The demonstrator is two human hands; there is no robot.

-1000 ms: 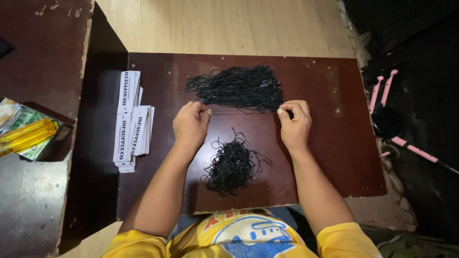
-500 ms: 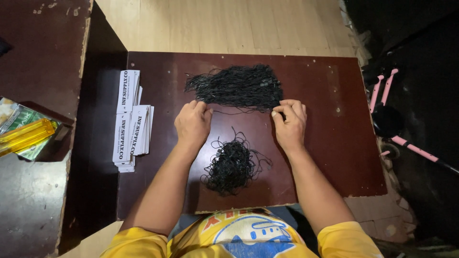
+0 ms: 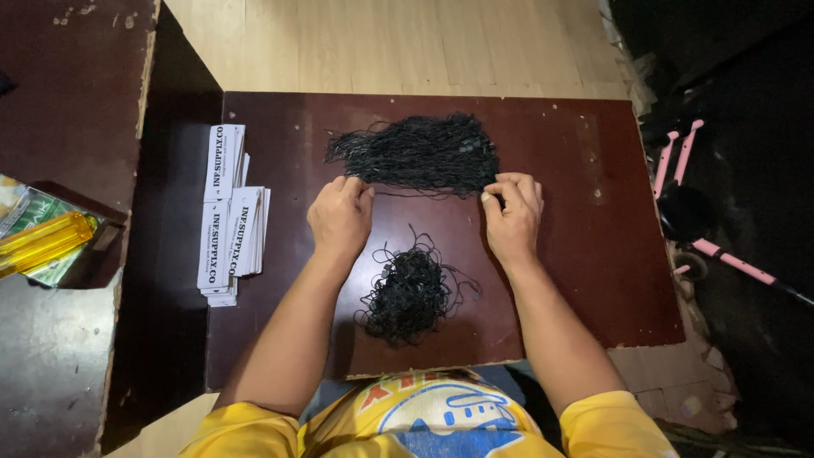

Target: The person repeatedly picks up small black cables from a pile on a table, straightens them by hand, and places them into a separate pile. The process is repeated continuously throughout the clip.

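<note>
Both hands rest knuckles-up on the dark desk. The left hand and right hand have their fingers pressed together, pinching strands at the near edge of the far pile of black cords. A tangled cord heap lies between the forearms; white paper tags lie stacked to the left.

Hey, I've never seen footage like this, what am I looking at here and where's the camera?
The camera sits on a person's head and looks straight down, so you see their own two bare arms. They sit at a dark brown table. The left hand and right hand pinch the near edge of a spread bundle of black strings. A tangled heap of black strings lies closer to the body. A stack of white paper tags lies to the left.
</note>
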